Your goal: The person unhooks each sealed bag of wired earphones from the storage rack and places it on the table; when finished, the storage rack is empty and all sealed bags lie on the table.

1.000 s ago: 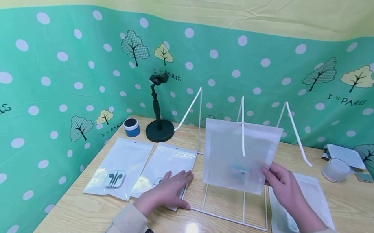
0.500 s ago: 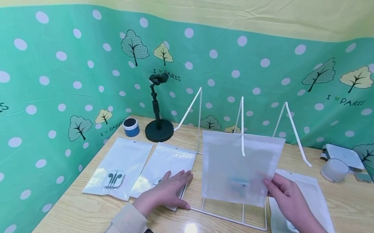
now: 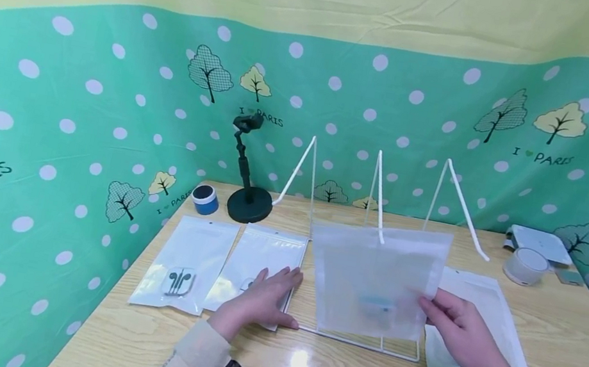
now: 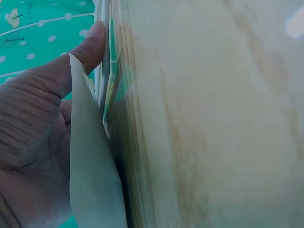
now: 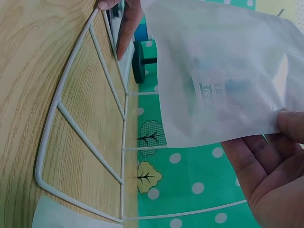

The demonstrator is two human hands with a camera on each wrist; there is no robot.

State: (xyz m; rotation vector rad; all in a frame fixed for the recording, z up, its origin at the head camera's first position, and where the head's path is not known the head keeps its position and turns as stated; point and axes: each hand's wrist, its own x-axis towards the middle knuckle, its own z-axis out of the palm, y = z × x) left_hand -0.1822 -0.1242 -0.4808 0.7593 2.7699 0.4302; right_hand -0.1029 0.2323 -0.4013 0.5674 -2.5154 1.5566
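My right hand (image 3: 462, 335) pinches a frosted white plastic bag (image 3: 368, 267) by its right edge, thumb in front and fingers behind. Through the bag (image 5: 213, 71) a small bluish item shows dimly, and the right wrist view shows printed characters. The bag hangs over the base of a white wire display rack (image 3: 465, 202), with its top edge near the tip of the middle hook. My left hand (image 3: 263, 298) lies spread over a white zip bag (image 3: 284, 247), its thumb at the rack's front base bar. That bag's contents are mostly hidden by the hand.
Another zip bag (image 3: 199, 245) with earphones (image 3: 178, 282) in a clear case lies at left. A white bag (image 3: 488, 320) lies right, partly behind my right hand. Behind stand a blue jar (image 3: 205, 202), a black stand (image 3: 249, 205), and a white round container (image 3: 526, 266).
My right hand has lowered the frosted bag and drawn it slightly right and nearer, from up by the hooks towards the rack's base. The left hand has stayed in place.
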